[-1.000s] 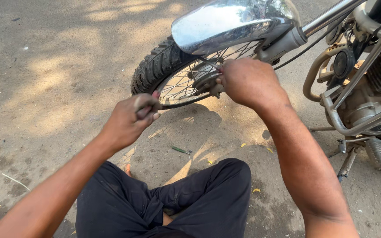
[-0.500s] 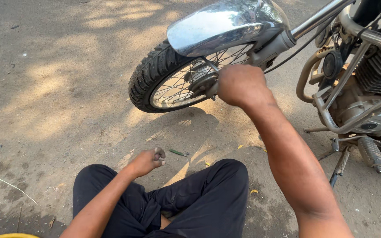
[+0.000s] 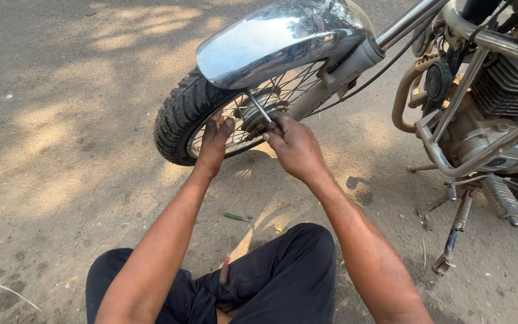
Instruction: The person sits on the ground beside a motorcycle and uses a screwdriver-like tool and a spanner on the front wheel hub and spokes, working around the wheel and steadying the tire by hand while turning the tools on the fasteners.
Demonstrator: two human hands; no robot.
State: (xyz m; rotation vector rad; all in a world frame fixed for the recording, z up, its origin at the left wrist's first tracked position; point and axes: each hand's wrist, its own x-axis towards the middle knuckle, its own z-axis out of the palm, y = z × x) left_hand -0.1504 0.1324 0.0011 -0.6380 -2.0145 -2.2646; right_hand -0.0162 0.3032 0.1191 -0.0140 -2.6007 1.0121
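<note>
Here, seated on the sandy ground (image 3: 61,150) in black trousers (image 3: 283,270), we work at the hub (image 3: 253,117) of a motorcycle's front wheel (image 3: 178,120), which sits under a dented chrome mudguard (image 3: 271,42) and between the fork legs (image 3: 343,66). Our left hand (image 3: 214,144) rests against the spokes (image 3: 295,81) and rim, fingers loosely together and holding nothing we can make out. Our right hand (image 3: 295,147) is closed round the lower end of a slim metal rod (image 3: 260,109) that rises toward the mudguard; whether it is a tool or a stay of the bike, we cannot tell. The risks, as we judge them, lie close by: the left fingers sit among the spokes, so a roll of the wheel could pinch them, and a slip of the rod could knock our knuckles against the hub. The bike stands on its stand (image 3: 454,234), and a hard pull might rock it toward us. A small green-handled tool (image 3: 236,217) lies on the dirt near our knee, and a reddish stick-like object (image 3: 225,270) rests on our lap, where either could be lost in the sand. No box, tray or other container shows in this view, so loose parts would have nowhere to go but the ground.
</note>
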